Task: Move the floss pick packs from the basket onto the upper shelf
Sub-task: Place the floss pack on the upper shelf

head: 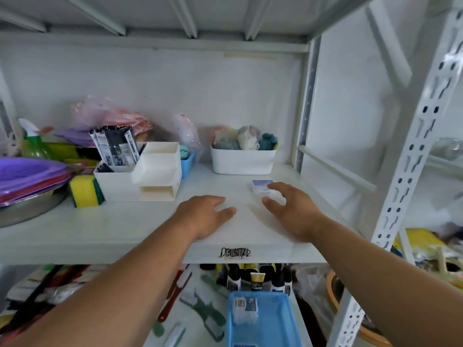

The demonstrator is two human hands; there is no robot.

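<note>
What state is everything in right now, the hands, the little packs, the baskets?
Left hand: open, flat on the upper shelf.
Right hand: open, by the shelved pack.
Floss pick pack: lying flat on the shelf.
Second pack: still in the blue basket.
White bin: upright, full of sponges.

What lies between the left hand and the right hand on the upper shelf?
Only bare shelf surface separates the left hand from the right hand, in the head view.

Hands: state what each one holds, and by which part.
Nothing is held. The left hand rests open on the upper shelf; the right hand hovers open beside a floss pick pack.
</note>
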